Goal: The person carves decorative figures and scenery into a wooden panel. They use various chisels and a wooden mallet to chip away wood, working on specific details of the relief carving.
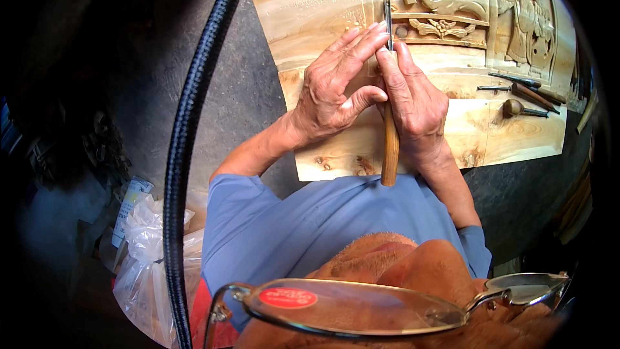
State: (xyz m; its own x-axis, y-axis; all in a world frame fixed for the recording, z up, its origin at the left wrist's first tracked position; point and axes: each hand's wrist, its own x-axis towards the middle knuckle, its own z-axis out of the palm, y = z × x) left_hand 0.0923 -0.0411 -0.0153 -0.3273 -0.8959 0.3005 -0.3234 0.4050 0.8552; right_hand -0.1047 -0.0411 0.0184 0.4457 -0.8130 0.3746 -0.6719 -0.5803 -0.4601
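Note:
My right hand point(418, 100) is closed around a carving chisel point(390, 145), its long wooden handle pointing back toward my body. The narrow metal blade reaches away from me, its tip at the left border of a carved relief point(445, 0) on a pale wooden panel point(316, 6). Stretched out and nearly straight, the fingers of my left hand point(332, 87) rest their tips against the blade just ahead of the handle. The left thumb stands apart from those fingers, close to the handle. Figures and a flower-like ornament are raised in the relief.
Several carving tools point(529, 94) lie on the panel at the right, one with a rounded wooden head point(513, 108). A dark braided cable point(187, 129) crosses the left side of the view. Clear plastic bags point(145, 239) stand at the lower left.

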